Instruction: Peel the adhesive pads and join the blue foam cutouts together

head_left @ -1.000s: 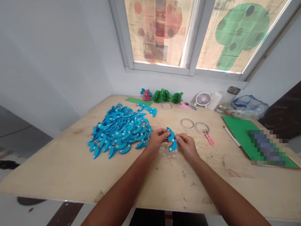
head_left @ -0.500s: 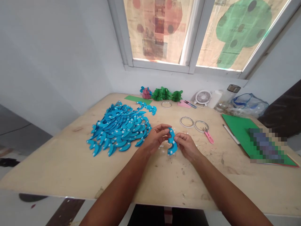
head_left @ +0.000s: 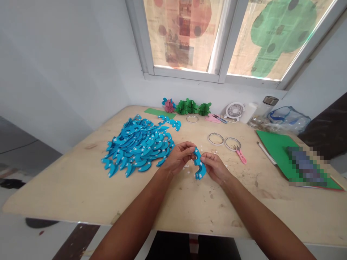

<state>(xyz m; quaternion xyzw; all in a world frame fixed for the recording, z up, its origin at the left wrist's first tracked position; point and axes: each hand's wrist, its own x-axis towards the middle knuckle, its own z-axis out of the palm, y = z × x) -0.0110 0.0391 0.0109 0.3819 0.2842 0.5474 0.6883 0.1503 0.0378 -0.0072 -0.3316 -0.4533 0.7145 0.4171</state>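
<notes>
Between my hands is a blue curved paper cutout (head_left: pixel 201 169) with small white squares on it, held above the table. My left hand (head_left: pixel 181 155) pinches its upper end. My right hand (head_left: pixel 214 167) grips its right edge near the middle with thumb and finger. Left of my left hand lies a big heap of similar blue paper cutouts (head_left: pixel 141 144), many with white squares. Tiny white scraps (head_left: pixel 187 167) are scattered on the table under my hands.
Beyond my hands lie two tape rolls (head_left: pixel 216 139) and pink-handled snips (head_left: pixel 241 156). Green paper figures (head_left: pixel 191 106), a small white fan (head_left: pixel 234 111) and a glass bottle (head_left: pixel 267 106) line the wall. Green sheets (head_left: pixel 273 151) and a white pen (head_left: pixel 267 153) lie at right.
Both hands keep hold of the blue cutout, which has tilted slightly, its lower end shifting a little to the right. The whole view has shifted slightly.
</notes>
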